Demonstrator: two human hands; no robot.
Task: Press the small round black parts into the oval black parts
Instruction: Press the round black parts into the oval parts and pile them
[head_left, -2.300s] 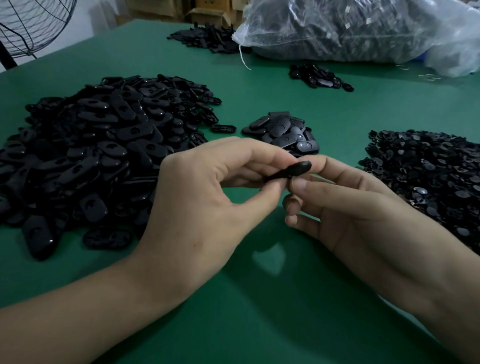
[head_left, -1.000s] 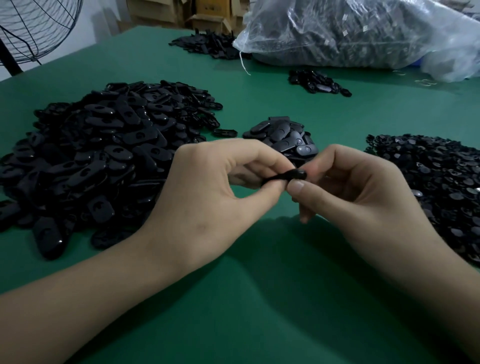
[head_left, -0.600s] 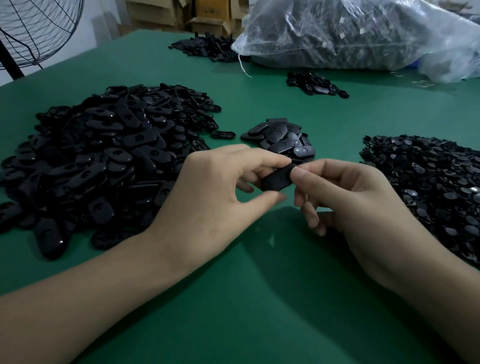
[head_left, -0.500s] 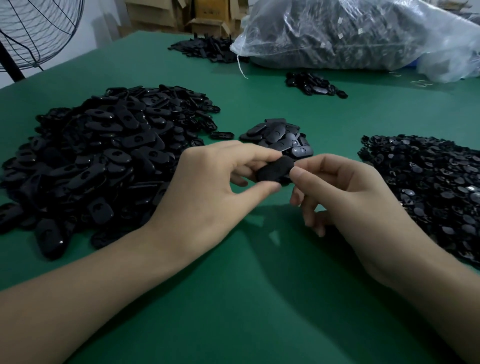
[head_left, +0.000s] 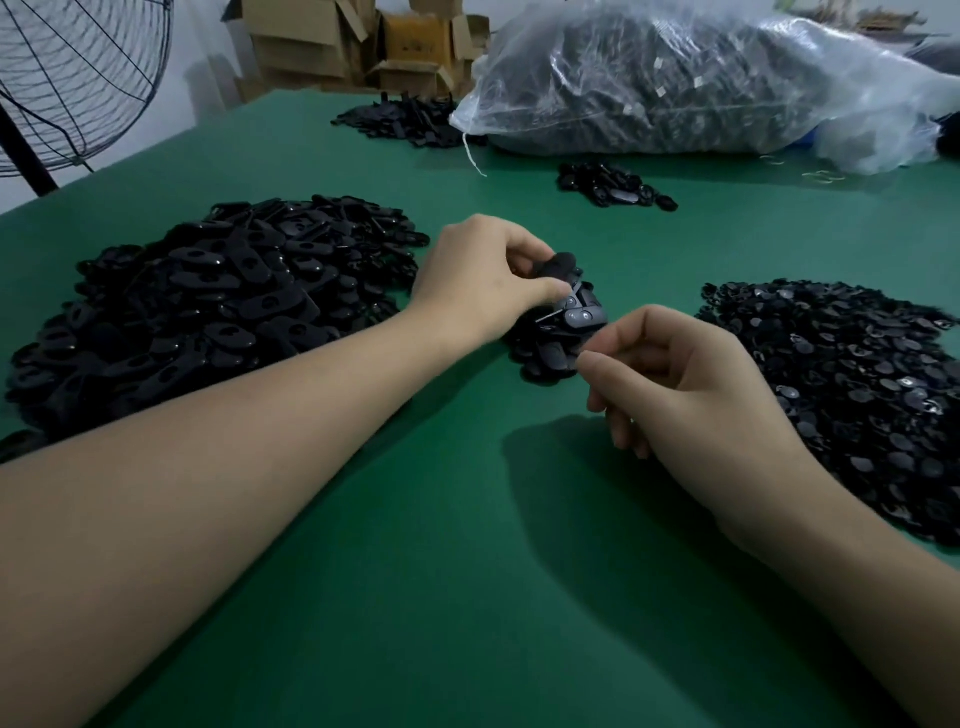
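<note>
Far left of the small middle pile (head_left: 551, 349) sits the big heap of oval black parts (head_left: 208, 312), spread on the green table (head_left: 467, 597). Now the left hand (head_left: 483, 275): it's right over that pile, fingers and thumb curled round one oval part (head_left: 557, 264), held just above the stack. The right hand (head_left: 696, 384) hovers at the pile's near right edge, fingers curled inward, thumb forward; whether it pinches anything, I cannot tell. Well right of the pile lies the heap of small round parts (head_left: 857, 379)
</note>
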